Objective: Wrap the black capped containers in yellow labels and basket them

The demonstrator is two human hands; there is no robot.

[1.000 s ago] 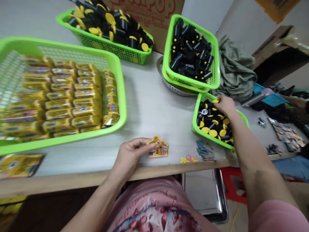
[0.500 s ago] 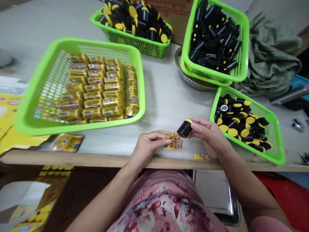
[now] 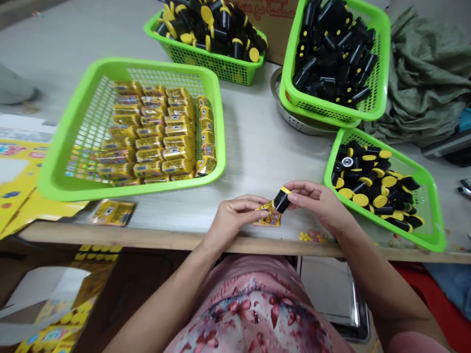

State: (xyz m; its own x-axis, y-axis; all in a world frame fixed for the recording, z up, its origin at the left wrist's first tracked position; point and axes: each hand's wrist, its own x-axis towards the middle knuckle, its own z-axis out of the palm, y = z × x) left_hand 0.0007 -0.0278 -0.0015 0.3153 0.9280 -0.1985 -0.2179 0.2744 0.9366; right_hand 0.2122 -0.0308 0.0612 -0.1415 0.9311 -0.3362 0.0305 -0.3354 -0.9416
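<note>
Left of center, a green plastic basket (image 3: 73,194) holds rows of yellow packets (image 3: 147,142). Near the table's front edge, the left hand (image 3: 235,218) pinches a small printed yellow sachet (image 3: 270,219), fingers together. Touching it, a tilted black cylinder (image 3: 280,201) with a yellow cap sits clamped in the right hand's (image 3: 316,202) fingers. At right, another green basket (image 3: 427,206) holds similar cylinders.

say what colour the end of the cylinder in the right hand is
Yellow end on the black cylinder in the right hand; head view.
</note>
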